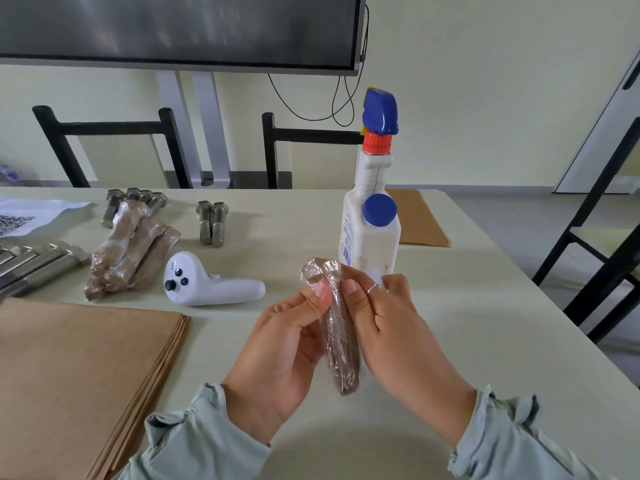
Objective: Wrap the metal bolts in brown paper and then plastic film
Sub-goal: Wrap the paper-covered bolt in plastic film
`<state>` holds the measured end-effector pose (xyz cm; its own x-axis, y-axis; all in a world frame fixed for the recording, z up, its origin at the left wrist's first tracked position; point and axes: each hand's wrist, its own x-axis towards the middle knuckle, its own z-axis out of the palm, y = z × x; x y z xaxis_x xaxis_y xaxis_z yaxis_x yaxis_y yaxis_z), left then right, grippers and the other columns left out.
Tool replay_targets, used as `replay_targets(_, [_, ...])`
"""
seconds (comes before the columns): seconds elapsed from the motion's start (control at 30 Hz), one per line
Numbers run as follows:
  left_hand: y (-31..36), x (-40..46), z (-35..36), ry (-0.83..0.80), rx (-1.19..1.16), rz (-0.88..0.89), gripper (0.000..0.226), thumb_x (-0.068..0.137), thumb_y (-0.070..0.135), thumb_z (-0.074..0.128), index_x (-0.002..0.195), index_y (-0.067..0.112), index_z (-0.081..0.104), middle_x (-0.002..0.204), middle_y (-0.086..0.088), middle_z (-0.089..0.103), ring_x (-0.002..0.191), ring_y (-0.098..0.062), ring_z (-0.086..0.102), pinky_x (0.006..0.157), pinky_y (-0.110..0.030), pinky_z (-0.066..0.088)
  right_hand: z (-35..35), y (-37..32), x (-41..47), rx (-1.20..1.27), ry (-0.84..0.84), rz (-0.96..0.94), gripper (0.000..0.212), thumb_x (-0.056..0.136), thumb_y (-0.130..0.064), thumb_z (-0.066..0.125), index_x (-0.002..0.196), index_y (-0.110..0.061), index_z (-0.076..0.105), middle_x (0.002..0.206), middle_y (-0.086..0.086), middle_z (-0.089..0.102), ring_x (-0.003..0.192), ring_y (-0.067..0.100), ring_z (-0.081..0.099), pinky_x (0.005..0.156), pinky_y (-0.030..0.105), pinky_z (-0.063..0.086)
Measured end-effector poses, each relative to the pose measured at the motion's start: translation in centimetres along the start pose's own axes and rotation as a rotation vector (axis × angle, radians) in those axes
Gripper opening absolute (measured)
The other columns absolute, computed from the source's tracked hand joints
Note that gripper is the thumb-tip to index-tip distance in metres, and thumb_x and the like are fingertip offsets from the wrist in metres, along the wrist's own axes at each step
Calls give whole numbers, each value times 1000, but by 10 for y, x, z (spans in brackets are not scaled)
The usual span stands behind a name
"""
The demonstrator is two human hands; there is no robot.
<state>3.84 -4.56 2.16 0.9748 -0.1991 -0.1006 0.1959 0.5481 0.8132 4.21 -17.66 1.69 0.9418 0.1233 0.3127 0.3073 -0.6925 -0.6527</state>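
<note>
Left hand (277, 355) and right hand (391, 337), fingers curled, grip a film-covered wrapped bolt (337, 337) above the desk (450, 341). Beyond left: brown paper stack (79, 368), finished bundles (131, 251), bare bolts (211, 221). Behind: spray bottle (372, 209).

wrapped bolt (337, 336): brown paper under clear film, upright, pinched between both hands | finished bundles (133, 245): piled far left | bare bolts (211, 221): lying beyond | brown paper stack (79, 368): flat, near left
</note>
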Motion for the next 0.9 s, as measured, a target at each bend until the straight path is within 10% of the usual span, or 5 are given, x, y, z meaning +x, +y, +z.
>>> replay_targets(0.23, [4,0,5,-34,-52,-38,38,78,31,58,100,3,72,95,-15,71,80,-22,70,63,-28,56,4,1,2,314,-14,-1,44,87,-63,24,130,-66,25,120,-10,42,102,-27,39,75,-8,30])
replay_targets(0.43, [3,-2,5,-20,-39,-64,42,81,40,50,108,14,71,113,-9,68,108,-25,63,85,-39,52,5,5,4,397,35,56,75,79,-63,34,146,-36,15,93,-20,60,82,-14,58,66,-1,38])
replay_targets(0.9, [-4,3,-1,43,-53,-20,29,63,17,69,87,2,71,74,-10,68,59,-15,63,54,-23,53,5,6,5,141,66,72,52,91,-53,37,138,-46,16,108,-7,45,80,1,52,64,9,42])
